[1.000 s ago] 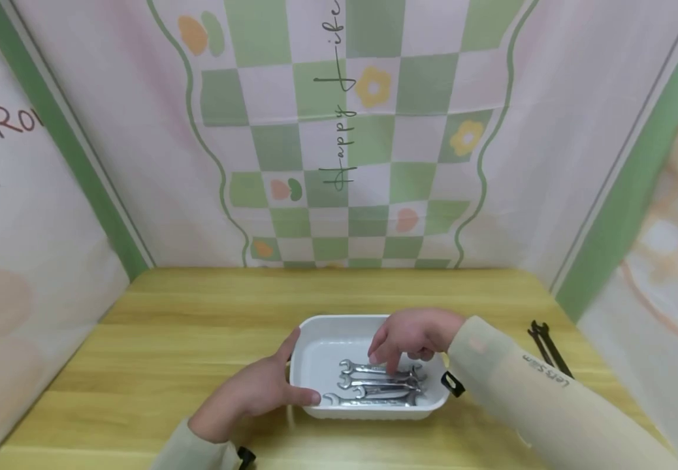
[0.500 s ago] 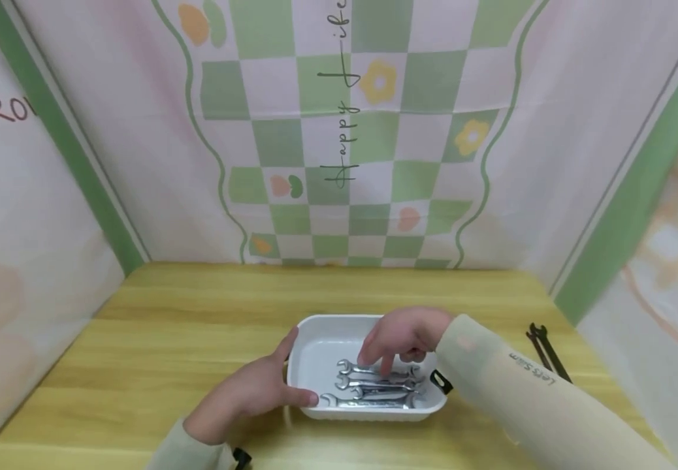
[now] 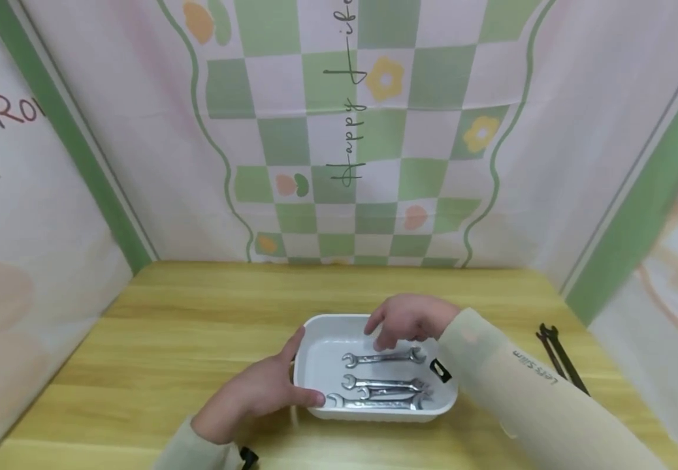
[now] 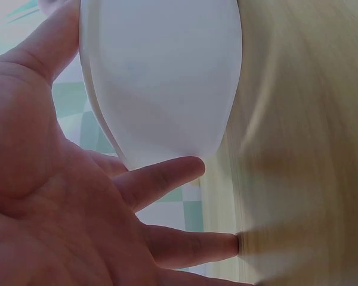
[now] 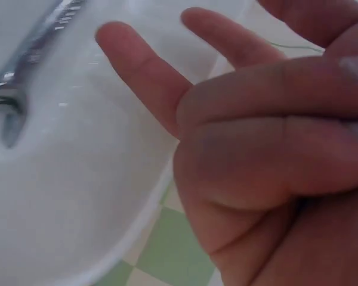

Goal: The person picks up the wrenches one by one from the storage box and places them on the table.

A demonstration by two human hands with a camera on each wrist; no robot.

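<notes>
A white rectangular tray rests on the wooden table with several silver open-end wrenches in it. My left hand spans the tray's left end, thumb on the near rim and index finger at the far corner. Its fingers look straight and spread in the left wrist view. Over the tray's back side hovers my right hand, two fingers extended and the others folded, holding nothing. Just below its fingertips lies one wrench, apart from the rest. Nearer the front, the other wrenches lie close together, partly overlapping.
Two dark wrenches lie on the table to the right, partly hidden by the right sleeve. A patterned cloth hangs behind the table, with more cloth at both sides.
The rearmost silver wrench has slid toward the tray's back, away from the others. My right hand has moved back with it and lifted off. The left hand stays at the tray's left end.
</notes>
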